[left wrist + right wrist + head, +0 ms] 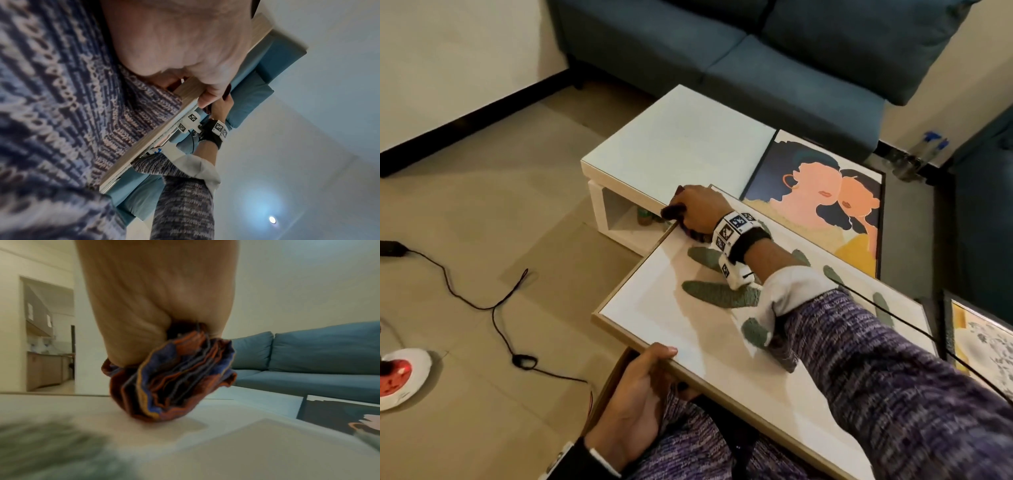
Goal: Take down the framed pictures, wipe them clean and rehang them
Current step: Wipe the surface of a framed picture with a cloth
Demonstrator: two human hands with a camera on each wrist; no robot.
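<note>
2 hands, wadded cloth, wood-framed picture.

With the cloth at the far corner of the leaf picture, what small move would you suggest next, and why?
Probably draw the right hand and its bunched orange-and-blue cloth back toward the body across the glass of the light-wood-framed leaf picture. The cloth sits at the far corner, the nearer glass lies unwiped ahead, and the left hand grips the near edge steady.
</note>
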